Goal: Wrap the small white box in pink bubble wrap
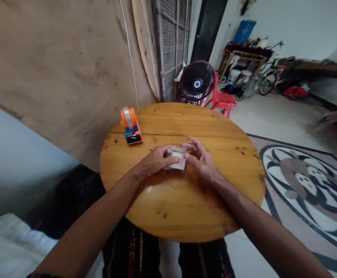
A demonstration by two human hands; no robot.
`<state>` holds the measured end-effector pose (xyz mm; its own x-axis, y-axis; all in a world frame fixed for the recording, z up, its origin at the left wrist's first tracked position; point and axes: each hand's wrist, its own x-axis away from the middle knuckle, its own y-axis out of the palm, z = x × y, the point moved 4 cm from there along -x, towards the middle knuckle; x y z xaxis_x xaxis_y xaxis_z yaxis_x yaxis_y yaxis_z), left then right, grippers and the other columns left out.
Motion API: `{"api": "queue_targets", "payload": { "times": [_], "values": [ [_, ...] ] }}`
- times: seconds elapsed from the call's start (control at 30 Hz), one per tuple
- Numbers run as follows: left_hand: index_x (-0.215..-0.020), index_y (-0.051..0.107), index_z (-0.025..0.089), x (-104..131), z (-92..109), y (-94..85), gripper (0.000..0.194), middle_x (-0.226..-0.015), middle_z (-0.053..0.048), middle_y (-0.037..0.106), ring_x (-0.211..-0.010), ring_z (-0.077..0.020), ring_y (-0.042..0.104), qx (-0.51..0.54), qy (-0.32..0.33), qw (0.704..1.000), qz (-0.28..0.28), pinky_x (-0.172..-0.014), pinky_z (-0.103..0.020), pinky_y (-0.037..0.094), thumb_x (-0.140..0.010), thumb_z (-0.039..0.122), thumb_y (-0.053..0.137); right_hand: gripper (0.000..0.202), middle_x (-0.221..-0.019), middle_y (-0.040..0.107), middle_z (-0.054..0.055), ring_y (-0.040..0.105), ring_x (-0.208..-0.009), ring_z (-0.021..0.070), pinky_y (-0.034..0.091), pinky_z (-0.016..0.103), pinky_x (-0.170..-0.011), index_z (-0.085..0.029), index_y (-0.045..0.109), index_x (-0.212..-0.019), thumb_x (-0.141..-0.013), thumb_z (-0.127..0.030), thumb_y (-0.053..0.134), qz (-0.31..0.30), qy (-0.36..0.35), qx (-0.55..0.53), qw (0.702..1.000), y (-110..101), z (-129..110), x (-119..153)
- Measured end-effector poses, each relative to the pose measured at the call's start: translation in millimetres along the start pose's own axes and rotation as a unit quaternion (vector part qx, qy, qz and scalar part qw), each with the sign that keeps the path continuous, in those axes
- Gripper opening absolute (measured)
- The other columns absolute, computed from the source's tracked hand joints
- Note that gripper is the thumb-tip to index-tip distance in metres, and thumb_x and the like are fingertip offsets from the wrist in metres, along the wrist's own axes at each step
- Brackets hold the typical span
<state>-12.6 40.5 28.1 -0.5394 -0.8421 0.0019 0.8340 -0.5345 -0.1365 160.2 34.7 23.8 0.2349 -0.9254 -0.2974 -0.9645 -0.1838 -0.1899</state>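
And here at the middle of the round wooden table (182,220) sits the small pale box (177,164), right in the thick of it! The left hand (156,159) comes in from nine o'clock and has it gripped, thumb laid across the near face. Over at three o'clock, the right hand (202,160) curves in, thumb and fingertips at the box's edge, fingers loosely spread; whether they pinch it, I can't tell. Out at ten o'clock on the tabletop stands the orange-and-blue tape dispenser (131,127), well apart from both hands. Beyond the rim, a fan (197,82) at twelve, a red chair (225,99) at one!
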Motion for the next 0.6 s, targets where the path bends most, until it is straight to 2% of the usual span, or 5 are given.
{"api": "queue_targets", "payload": {
  "times": [0.17,0.33,0.6],
  "values": [
    [-0.113,0.062,0.015,0,-1,-0.4,0.044,-0.097,-0.005,0.068,-0.081,-0.0162,0.061,-0.013,0.005,1.0,-0.001,-0.071,-0.026,0.045,-0.079,0.043,0.066,0.06,-0.118,0.066,0.012,0.063,-0.106,0.0233,0.05,0.044,-0.09,-0.025,0.046,-0.133,-0.081,-0.044,0.068,0.033,-0.026,0.046,0.998,-6,-5,-2],
    [-0.117,0.062,0.016,-1,-1,1.4,0.044,-0.099,-0.005,0.068,-0.084,-0.0167,0.062,-0.005,0.013,1.0,-0.019,-0.075,-0.028,0.046,-0.079,0.038,0.066,0.033,-0.099,0.071,0.006,0.065,-0.094,0.0212,0.049,0.042,-0.088,-0.025,0.061,-0.112,-0.082,-0.038,0.066,0.087,-0.095,0.133,0.983,-10,-17,-1],
    [-0.122,0.06,0.017,2,3,4.4,0.048,-0.104,-0.006,0.068,-0.088,-0.0175,0.062,-0.012,0.003,0.999,-0.035,-0.078,-0.028,0.046,-0.079,0.038,0.066,0.016,-0.089,0.071,0.003,0.066,-0.087,0.019,0.052,0.039,-0.087,-0.024,0.066,-0.095,-0.084,-0.035,0.066,0.126,-0.109,0.117,0.979,-14,-31,3]
  ]
}}
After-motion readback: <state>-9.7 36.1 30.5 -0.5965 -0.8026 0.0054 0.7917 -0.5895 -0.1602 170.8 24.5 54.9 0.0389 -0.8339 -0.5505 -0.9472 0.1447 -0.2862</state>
